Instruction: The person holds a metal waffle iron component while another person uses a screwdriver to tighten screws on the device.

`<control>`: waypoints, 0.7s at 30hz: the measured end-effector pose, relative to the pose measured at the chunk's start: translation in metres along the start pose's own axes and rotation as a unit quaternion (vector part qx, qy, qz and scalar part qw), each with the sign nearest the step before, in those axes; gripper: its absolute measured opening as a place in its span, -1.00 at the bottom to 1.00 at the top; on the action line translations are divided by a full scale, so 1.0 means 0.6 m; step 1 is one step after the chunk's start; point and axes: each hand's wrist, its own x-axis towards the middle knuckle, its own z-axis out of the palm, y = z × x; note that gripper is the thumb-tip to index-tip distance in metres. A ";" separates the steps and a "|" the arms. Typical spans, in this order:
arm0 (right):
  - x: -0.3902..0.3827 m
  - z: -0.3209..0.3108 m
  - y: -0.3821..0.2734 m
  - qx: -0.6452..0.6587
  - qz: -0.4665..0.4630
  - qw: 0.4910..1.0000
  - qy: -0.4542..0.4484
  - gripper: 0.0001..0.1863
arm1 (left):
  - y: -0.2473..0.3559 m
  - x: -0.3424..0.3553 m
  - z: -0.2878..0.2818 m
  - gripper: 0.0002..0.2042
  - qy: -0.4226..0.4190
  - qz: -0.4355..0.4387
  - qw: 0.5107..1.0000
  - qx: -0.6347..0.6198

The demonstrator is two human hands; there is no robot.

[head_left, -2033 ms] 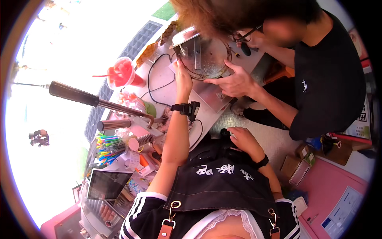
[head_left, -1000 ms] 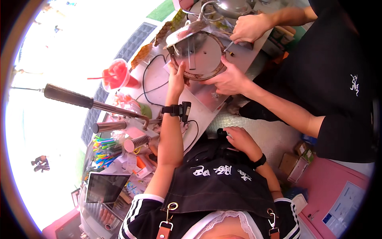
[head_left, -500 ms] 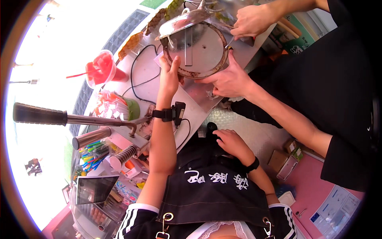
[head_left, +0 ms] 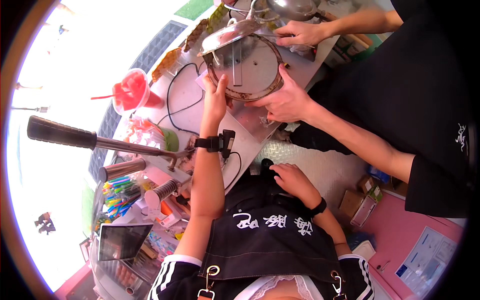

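Note:
My left hand [head_left: 216, 102] is closed on the near left edge of a round metal plate [head_left: 257, 75] with a rusty rim, tilted up over the counter. A flat strip [head_left: 237, 62] runs across the plate, and a shiny metal dome [head_left: 227, 36] covers its far left part. A co-worker's hand [head_left: 287, 97] grips the rim at the right, thumb up. Their other hand [head_left: 300, 33] holds a thin metal tool [head_left: 269, 35] at the far rim. My right hand [head_left: 292, 180] hangs beside my apron [head_left: 275, 240], fingers loosely stretched, holding nothing.
A long lever handle [head_left: 62, 132] juts out at the left. Behind it stand a cup of red pieces [head_left: 131, 92] and a green tub [head_left: 170, 140] of wrapped items. A black cable [head_left: 172, 95] lies on the white counter [head_left: 195, 117]. The co-worker's body [head_left: 380, 95] is at the right.
The co-worker's far hand has moved left and away, taking the tool from the rim's right side to its far edge. My hands keep their places; the view has shifted slightly.

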 end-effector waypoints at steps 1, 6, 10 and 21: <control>-0.002 0.001 -0.001 0.003 0.001 1.000 0.001 -0.69 | 0.001 0.000 0.001 -0.71 0.002 -0.002 1.000 0.003; -0.012 0.006 -0.006 0.003 0.004 1.000 0.003 -0.69 | -0.003 0.003 -0.003 -0.64 -0.006 -0.013 1.000 -0.015; -0.012 0.002 -0.015 0.024 -0.005 1.000 0.003 -0.69 | -0.001 0.003 -0.002 -0.64 -0.008 -0.016 1.000 -0.009; 0.038 -0.055 -0.054 0.079 -0.052 0.996 0.010 -0.62 | -0.011 0.007 -0.006 -0.67 -0.013 -0.012 0.999 -0.033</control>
